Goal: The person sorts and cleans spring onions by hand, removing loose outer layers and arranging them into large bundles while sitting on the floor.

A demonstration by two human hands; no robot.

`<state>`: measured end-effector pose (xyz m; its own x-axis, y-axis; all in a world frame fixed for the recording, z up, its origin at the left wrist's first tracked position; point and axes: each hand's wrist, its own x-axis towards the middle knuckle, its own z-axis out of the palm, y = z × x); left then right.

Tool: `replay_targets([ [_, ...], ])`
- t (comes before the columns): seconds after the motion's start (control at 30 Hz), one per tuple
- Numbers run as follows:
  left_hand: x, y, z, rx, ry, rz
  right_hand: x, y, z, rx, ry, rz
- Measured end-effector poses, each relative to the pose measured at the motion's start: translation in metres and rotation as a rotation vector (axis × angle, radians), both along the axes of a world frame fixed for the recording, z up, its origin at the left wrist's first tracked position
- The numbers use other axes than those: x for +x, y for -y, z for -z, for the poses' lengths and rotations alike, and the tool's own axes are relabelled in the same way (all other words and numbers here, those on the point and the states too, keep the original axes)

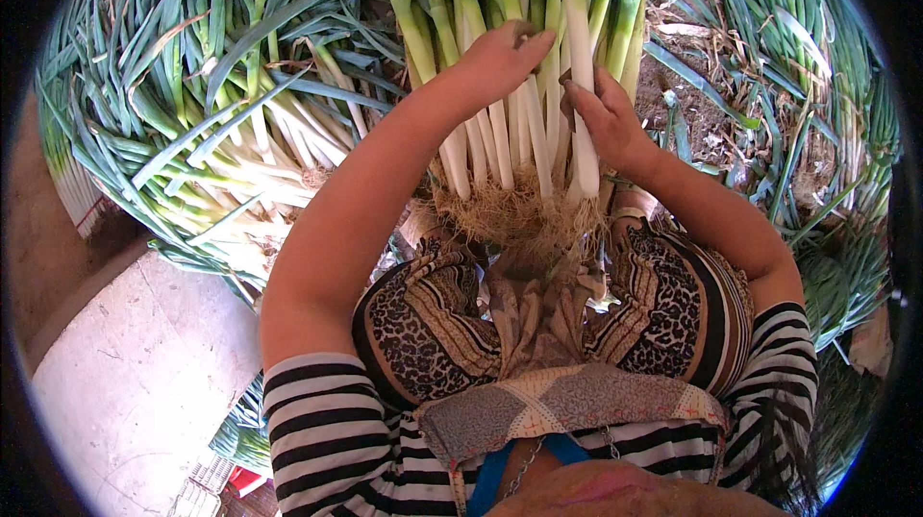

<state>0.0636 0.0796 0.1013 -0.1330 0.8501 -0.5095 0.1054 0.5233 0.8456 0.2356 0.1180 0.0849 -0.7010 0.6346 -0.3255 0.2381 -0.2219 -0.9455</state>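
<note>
Before me stands a bundle of long green onions (497, 135), its white shanks towards me and its tangled roots (505, 211) between my knees. One thicker green onion (575, 20) lies along the bundle's right side, with roots hanging at its near end. My right hand (611, 117) grips this onion around its white shank. Over the middle of the bundle, my left hand (508, 59) has its fingers curled and the thumb close to them. Whether a stalk is held there cannot be made out. The bundle's leaf tops run beyond the upper edge.
To the left lies a large heap of loose green onions (245, 128). A tied bundle (79, 185) rests beyond it. More green onions (829, 84) are stacked at right, beside soil strewn with dry leaf scraps (692, 106). A pale flat board (144, 366) and a plastic crate (198, 492) are lower left.
</note>
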Motion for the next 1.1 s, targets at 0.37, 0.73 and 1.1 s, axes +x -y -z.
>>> replay_targets([
  [0.37,0.016,-0.01,-0.054,0.362,-0.251,-0.286,-0.002,0.008,-0.037,0.367,-0.059,-0.591],
  [0.73,-0.074,0.038,-0.001,0.259,-0.593,-0.388,-0.007,0.007,0.036,0.547,0.315,-0.426],
  [1.1,-0.09,0.058,0.06,-0.174,-0.888,0.054,-0.024,0.009,0.024,0.329,0.385,-0.425],
])
